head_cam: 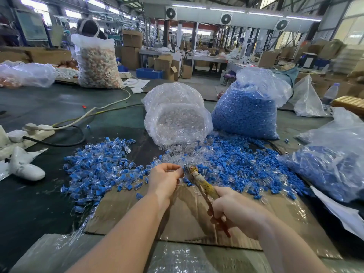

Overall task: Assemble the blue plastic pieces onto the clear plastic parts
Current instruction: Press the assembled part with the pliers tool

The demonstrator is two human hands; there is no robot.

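Head view, looking down at the bench: the left hand (167,179) has its fingers curled in a pinch on a small clear part (173,171), held just above the cardboard sheet (189,219). Whether a blue piece already sits on that part, I cannot tell; the fingers cover most of it. The right hand (233,211) is wrapped tight round the taped handles of a pair of pliers (202,184), and the metal head is up against the left fingertips, right where the part is held.

My read: this is the pressing step, the tool squeezing a blue piece home on the clear part.

Look around the hands. Loose blue pieces (242,166) are heaped to the right, spilling from a full blue bag (246,113). Clear parts (177,149) tumble from the clear bag (177,115) straight ahead. Over on the left lies a broad pile of finished pieces (100,164), clear bodies with blue ends.

What next? Likely a firm, square squeeze, keeping the left fingertips out of the pliers' bite. If the piece seats, the finished one probably goes to the left pile, and the left hand will need a fresh clear part and a blue piece from the heaps close by.
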